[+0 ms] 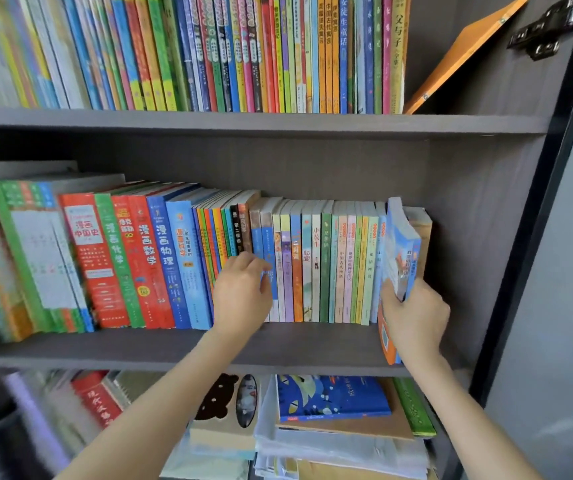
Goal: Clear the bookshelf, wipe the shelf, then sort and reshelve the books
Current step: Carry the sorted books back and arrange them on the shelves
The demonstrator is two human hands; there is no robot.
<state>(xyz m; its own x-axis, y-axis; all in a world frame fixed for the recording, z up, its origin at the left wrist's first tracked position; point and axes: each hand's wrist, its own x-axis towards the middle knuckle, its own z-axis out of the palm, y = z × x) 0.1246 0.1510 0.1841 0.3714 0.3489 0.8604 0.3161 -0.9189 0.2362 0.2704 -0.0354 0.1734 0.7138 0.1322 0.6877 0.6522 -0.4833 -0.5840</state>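
Few thin paperbacks, likely light and floppy: right hand grips bundle near lower edge; left hand curls against shelved spines, grip unclear. Best supported underneath.

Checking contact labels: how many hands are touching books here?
2: the left hand, curled against spines mid-row; the right hand, gripping a blue book at the row's right end.

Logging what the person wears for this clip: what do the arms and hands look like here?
The left forearm and right forearm are bare as far as the frame shows, no sleeves in view. The left hand and right hand wear no gloves, and no watch, bracelet or ring is visible.
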